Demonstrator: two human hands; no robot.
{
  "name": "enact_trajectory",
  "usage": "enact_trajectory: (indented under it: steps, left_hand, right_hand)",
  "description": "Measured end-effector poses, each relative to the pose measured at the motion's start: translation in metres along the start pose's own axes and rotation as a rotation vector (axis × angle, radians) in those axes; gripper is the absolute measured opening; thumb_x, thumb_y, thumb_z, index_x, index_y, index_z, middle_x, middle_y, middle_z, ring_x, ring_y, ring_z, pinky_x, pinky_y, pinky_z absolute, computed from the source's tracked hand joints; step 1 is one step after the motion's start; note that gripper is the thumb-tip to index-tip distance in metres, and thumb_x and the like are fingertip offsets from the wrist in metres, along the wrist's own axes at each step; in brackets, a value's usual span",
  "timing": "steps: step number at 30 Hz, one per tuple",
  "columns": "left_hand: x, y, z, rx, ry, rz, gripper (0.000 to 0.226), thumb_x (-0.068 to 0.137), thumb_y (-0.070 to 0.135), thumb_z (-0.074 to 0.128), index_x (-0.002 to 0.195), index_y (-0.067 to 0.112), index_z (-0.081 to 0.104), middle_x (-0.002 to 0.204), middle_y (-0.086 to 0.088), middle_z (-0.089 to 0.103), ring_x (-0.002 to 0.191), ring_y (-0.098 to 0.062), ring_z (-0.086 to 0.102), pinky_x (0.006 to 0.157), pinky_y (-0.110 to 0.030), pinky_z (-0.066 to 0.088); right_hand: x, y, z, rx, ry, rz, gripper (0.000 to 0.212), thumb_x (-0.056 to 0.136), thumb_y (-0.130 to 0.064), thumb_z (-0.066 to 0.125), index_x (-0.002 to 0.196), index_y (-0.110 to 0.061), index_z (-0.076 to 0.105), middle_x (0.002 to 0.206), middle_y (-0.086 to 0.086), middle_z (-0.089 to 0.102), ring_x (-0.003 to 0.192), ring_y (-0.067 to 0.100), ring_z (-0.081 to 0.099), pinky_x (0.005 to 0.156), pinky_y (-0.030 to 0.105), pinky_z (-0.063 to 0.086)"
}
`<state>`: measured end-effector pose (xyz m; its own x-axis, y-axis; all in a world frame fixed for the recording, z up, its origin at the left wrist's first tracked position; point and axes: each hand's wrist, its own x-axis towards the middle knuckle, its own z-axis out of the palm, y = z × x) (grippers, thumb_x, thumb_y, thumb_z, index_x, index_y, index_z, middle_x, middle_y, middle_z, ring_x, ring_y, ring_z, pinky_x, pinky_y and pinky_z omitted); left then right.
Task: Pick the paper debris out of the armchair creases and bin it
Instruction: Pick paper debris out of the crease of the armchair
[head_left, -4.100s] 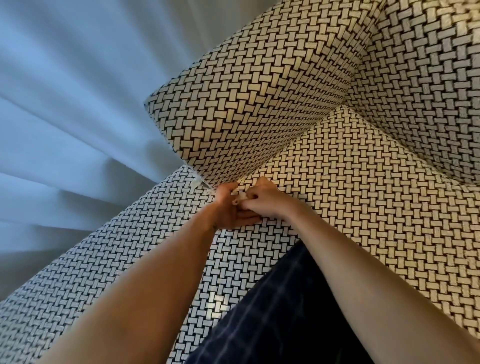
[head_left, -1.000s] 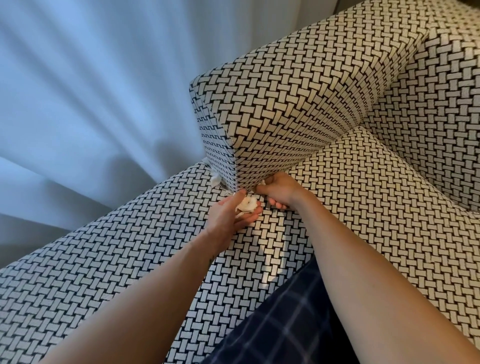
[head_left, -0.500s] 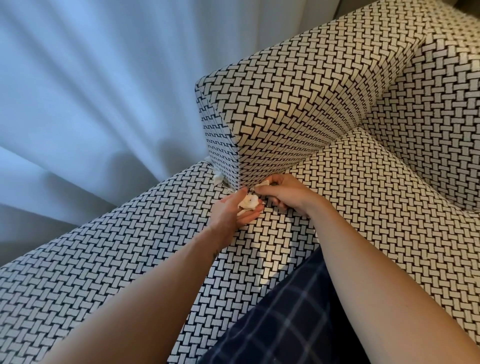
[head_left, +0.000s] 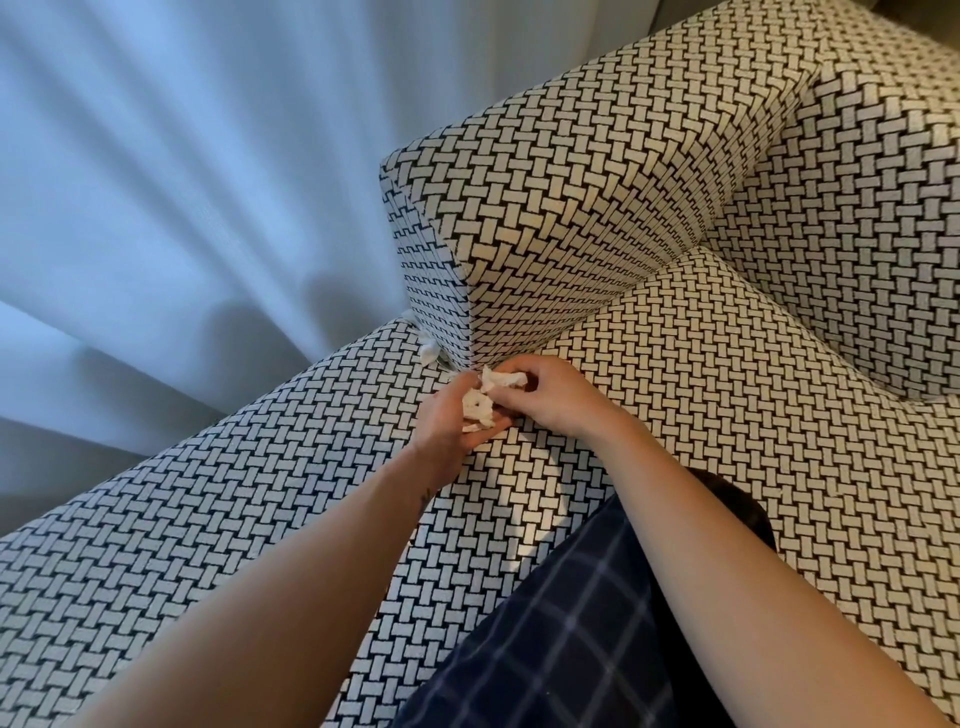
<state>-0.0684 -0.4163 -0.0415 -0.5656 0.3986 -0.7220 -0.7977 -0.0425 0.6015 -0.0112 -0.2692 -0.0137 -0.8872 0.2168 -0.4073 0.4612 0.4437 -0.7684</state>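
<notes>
- The armchair (head_left: 597, 171) is covered in a black-and-white basket-weave fabric. A boxy upholstered section (head_left: 545, 218) rises from the flatter cushion (head_left: 727, 389) beneath it.
- Both hands meet right at the foot of that section, by the crease (head_left: 451, 370).
- The left hand (head_left: 449, 423) lies palm-up, fingers relaxed and nearly straight, with the paper scraps (head_left: 477, 408) resting in its palm.
- The right hand (head_left: 553, 397) has its fingers curled and pinches a crumpled paper piece (head_left: 500, 382) just above the left palm, touching the pile there.
- One more white scrap (head_left: 428, 353) sticks out of the crease just left of the hands.
- A pale curtain (head_left: 182, 182) hangs behind the chair.
- The person's dark checked trouser leg (head_left: 561, 623) rests on the cushion.
</notes>
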Motion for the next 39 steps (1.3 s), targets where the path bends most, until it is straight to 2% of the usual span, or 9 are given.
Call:
enact_trajectory:
  steps: [2, 5, 11, 18, 22, 27, 34, 37, 39]
  left_hand:
    - [-0.002, 0.001, 0.000, 0.010, -0.025, -0.002, 0.030, 0.100, 0.024, 0.056, 0.116, 0.001, 0.066, 0.102, -0.018, 0.076, 0.084, -0.023, 0.075, 0.066, -0.031, 0.063]
    - [-0.004, 0.002, -0.001, 0.002, -0.054, -0.011, 0.033, 0.101, 0.026, 0.053, 0.116, -0.002, 0.063, 0.107, -0.024, 0.074, 0.095, -0.032, 0.074, 0.074, -0.035, 0.064]
    - [-0.004, 0.001, -0.001, 0.011, -0.053, 0.004, 0.040, 0.104, 0.030, 0.047, 0.122, -0.002, 0.062, 0.095, -0.018, 0.075, 0.088, -0.027, 0.074, 0.077, -0.036, 0.064]
    - [-0.005, 0.003, 0.000, -0.012, -0.021, -0.015, 0.047, 0.104, 0.041, 0.039, 0.103, 0.005, 0.069, 0.091, -0.010, 0.079, 0.084, -0.020, 0.076, 0.084, -0.038, 0.060]
    - [-0.006, 0.005, -0.002, 0.010, -0.026, -0.031, 0.043, 0.101, 0.030, 0.043, 0.122, -0.001, 0.064, 0.114, -0.019, 0.074, 0.107, -0.028, 0.070, 0.093, -0.043, 0.059]
    - [-0.008, 0.002, -0.001, 0.009, -0.021, -0.017, 0.043, 0.099, 0.027, 0.043, 0.123, -0.004, 0.063, 0.103, -0.019, 0.073, 0.093, -0.027, 0.072, 0.078, -0.036, 0.064]
    - [-0.007, 0.001, -0.001, 0.073, -0.008, 0.012, 0.031, 0.103, 0.017, 0.047, 0.123, -0.002, 0.060, 0.107, -0.019, 0.075, 0.097, -0.028, 0.075, 0.078, -0.036, 0.063]
    - [-0.009, 0.001, 0.002, 0.126, 0.006, 0.044, 0.023, 0.105, 0.016, 0.045, 0.109, 0.002, 0.062, 0.089, -0.016, 0.077, 0.082, -0.026, 0.075, 0.078, -0.037, 0.063]
    - [-0.010, 0.001, 0.004, 0.160, 0.024, 0.064, 0.024, 0.106, 0.018, 0.045, 0.101, 0.005, 0.064, 0.076, -0.013, 0.074, 0.066, -0.021, 0.069, 0.068, -0.033, 0.060]
  right_hand:
    - [-0.003, -0.002, -0.005, 0.016, 0.028, -0.011, 0.036, 0.090, -0.038, 0.073, 0.125, -0.030, 0.068, 0.119, -0.008, 0.058, 0.106, 0.010, 0.058, 0.086, 0.025, 0.045]
    - [-0.005, -0.002, -0.020, 0.109, 0.030, 0.030, 0.027, 0.092, -0.034, 0.073, 0.118, -0.032, 0.069, 0.111, -0.013, 0.065, 0.097, 0.005, 0.062, 0.076, 0.021, 0.045]
    - [-0.002, -0.001, -0.010, 0.074, 0.072, 0.043, 0.024, 0.091, -0.032, 0.074, 0.112, -0.023, 0.066, 0.096, -0.009, 0.068, 0.083, 0.005, 0.063, 0.064, 0.019, 0.043]
    - [0.005, -0.005, 0.015, -0.085, 0.118, 0.011, 0.032, 0.085, -0.035, 0.078, 0.112, -0.018, 0.072, 0.101, -0.006, 0.065, 0.084, 0.008, 0.062, 0.064, 0.022, 0.044]
    - [-0.002, -0.007, 0.007, -0.023, 0.030, 0.036, 0.031, 0.088, -0.033, 0.074, 0.116, -0.019, 0.073, 0.099, -0.008, 0.072, 0.088, 0.008, 0.066, 0.074, 0.023, 0.051]
    - [0.003, -0.006, -0.002, 0.332, -0.003, 0.173, 0.025, 0.098, -0.023, 0.053, 0.101, -0.012, 0.075, 0.086, 0.004, 0.078, 0.067, 0.011, 0.061, 0.061, 0.023, 0.045]
    - [0.004, -0.005, -0.006, 0.425, 0.008, 0.198, 0.022, 0.098, 0.001, 0.050, 0.110, -0.006, 0.066, 0.080, 0.010, 0.078, 0.060, 0.012, 0.066, 0.059, 0.026, 0.053]
    - [0.007, -0.003, -0.007, 0.466, 0.131, 0.228, 0.021, 0.102, -0.004, 0.046, 0.118, -0.003, 0.060, 0.080, 0.011, 0.074, 0.062, 0.017, 0.065, 0.055, 0.028, 0.053]
    - [0.010, 0.000, -0.008, 0.455, 0.184, 0.250, 0.023, 0.103, -0.007, 0.045, 0.124, -0.004, 0.055, 0.080, 0.011, 0.073, 0.060, 0.017, 0.063, 0.051, 0.028, 0.051]
